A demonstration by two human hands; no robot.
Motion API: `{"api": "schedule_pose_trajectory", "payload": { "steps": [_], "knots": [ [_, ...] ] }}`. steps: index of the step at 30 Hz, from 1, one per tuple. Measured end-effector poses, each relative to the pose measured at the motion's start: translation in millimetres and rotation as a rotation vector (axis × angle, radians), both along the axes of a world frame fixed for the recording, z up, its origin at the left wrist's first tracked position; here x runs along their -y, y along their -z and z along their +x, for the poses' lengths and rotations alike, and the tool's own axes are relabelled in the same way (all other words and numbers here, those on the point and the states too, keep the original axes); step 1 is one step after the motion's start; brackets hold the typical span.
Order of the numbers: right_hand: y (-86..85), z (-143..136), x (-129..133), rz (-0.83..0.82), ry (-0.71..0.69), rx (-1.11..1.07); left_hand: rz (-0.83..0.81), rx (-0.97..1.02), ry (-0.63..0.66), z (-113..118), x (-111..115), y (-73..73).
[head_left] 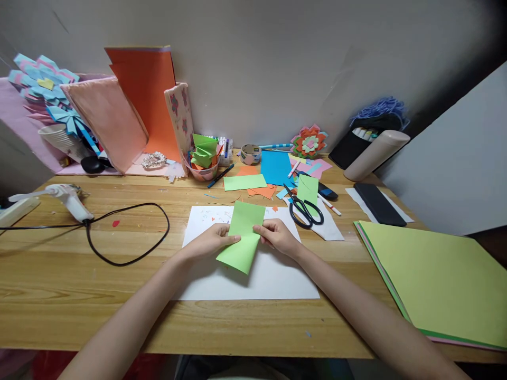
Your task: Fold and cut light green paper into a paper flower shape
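A light green sheet of paper is held up between my two hands, above a white sheet on the desk. My left hand grips its left edge, thumb on top and fingers behind. On the other side my right hand pinches the right edge. The paper bends slightly, its lower part curving toward me. Black-handled scissors lie just beyond my right hand, partly over another green paper piece.
A hot glue gun with a looped black cord lies at left. Large coloured sheets are stacked at right, near a black phone. Behind are a tape roll, a scrap-filled cup, blue paper and a paper flower.
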State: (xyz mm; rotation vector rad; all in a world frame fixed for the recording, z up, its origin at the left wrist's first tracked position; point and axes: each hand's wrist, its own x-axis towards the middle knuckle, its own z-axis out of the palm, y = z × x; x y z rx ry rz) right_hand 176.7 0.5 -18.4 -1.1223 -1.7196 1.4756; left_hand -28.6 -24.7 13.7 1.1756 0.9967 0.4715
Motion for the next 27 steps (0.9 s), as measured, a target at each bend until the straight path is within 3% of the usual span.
{"api": "schedule_pose_trajectory", "payload": {
  "steps": [3,9,27],
  "knots": [
    [-1.7,-0.1,1.0,-0.018,-0.004,-0.005,0.007,-0.028,-0.068,1.4,0.0,6.0],
    [-4.0,-0.4,4.7,-0.107,-0.196,-0.034,0.039,0.042,-0.166,6.1,-0.8,12.7],
    [-2.7,0.2,5.0,-0.153,-0.258,0.002,0.081,0.081,-0.097,6.3,2.3,15.9]
  ]
}}
